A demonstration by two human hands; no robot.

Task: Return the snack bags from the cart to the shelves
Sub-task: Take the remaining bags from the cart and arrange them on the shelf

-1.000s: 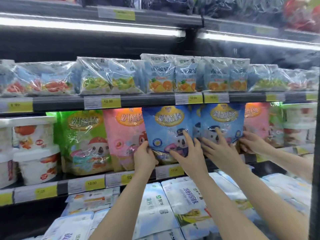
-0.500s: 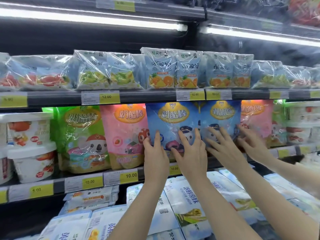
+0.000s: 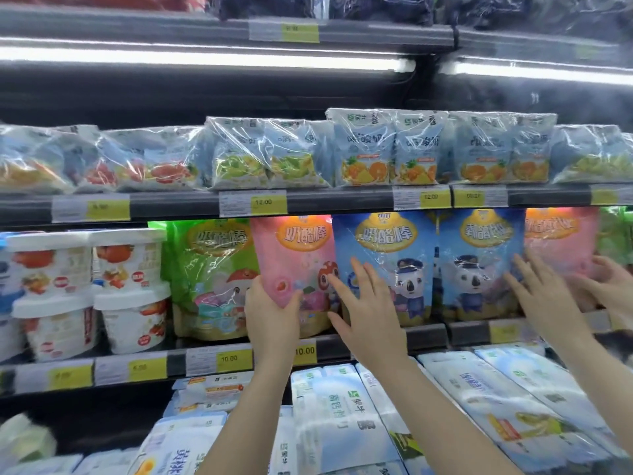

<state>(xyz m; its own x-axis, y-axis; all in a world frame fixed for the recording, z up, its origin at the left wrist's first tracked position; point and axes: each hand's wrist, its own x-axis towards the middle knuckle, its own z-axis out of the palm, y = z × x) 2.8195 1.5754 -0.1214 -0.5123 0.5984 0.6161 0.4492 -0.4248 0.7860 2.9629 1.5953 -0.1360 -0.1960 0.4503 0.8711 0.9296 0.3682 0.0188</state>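
Observation:
On the middle shelf point(image 3: 424, 337) stand a green snack bag point(image 3: 212, 269), a pink snack bag point(image 3: 301, 255), two blue snack bags point(image 3: 387, 255) point(image 3: 479, 262) and another pink bag point(image 3: 561, 241), all upright in a row. My left hand point(image 3: 270, 313) grips the lower left edge of the pink snack bag, thumb in front. With its fingers spread, my right hand point(image 3: 370, 303) lies flat against the front of the left blue bag. The cart is out of view.
Another person's two hands point(image 3: 541, 293) point(image 3: 613, 282) reach in from the right, against the right blue bag and the far pink bag. White tubs point(image 3: 130, 286) fill the shelf's left. Wrapped pouch packs point(image 3: 383, 152) sit above, flat white-blue packs point(image 3: 342, 416) below.
My left hand has moved left from the blue bag's lower edge to the pink bag and taken hold of it. My right hand has stayed spread on the blue bag.

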